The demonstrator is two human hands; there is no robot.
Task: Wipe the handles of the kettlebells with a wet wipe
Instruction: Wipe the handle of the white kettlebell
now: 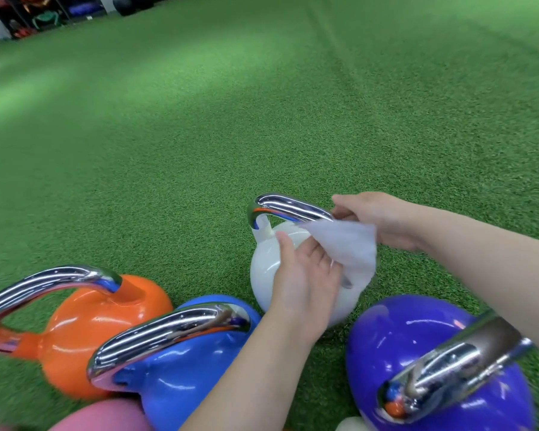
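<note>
A white kettlebell [266,275] with a chrome handle [288,206] stands on the green turf. A white wet wipe [350,244] is spread between my two hands just in front of that handle's right end. My right hand [377,217] pinches the wipe's upper edge next to the handle. My left hand [305,281] holds the wipe's lower part with fingers around it. Nearer to me stand an orange kettlebell [84,331], a blue kettlebell [181,371] and a purple kettlebell [402,346], each with a chrome handle.
A pink kettlebell body [100,418] shows at the bottom edge. Green turf [262,104] stretches far ahead. Dark racks with gym gear [38,14] stand at the far left back wall.
</note>
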